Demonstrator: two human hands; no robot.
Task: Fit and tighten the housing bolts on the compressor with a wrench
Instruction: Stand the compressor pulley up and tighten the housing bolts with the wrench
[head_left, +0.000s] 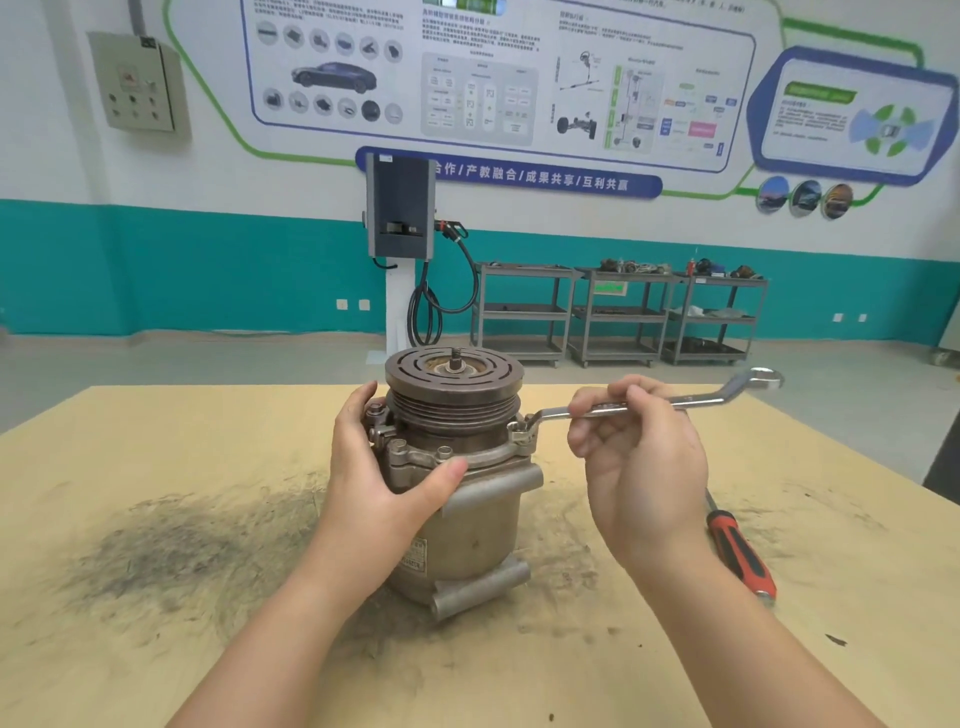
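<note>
- Your right hand (644, 467) has its fingers (597, 415) curled round the middle of the wrench (696, 399), pinching the shaft.
- The wrench lies nearly level; its near ring end sits on a bolt (522, 431) at the right edge of the compressor flange, and its far ring end points away to the right.
- Your left hand (379, 467) grasps the compressor (467, 519) from the left, thumb across the front below the flange, fingers wrapped behind.
- The compressor stands upright in the middle of the tabletop (156, 519), pulley on top.
- More bolts (399, 446) show along the front-left flange.
- A red-and-black screwdriver (740, 553) lies on the tabletop to your right, well apart from the compressor.
</note>
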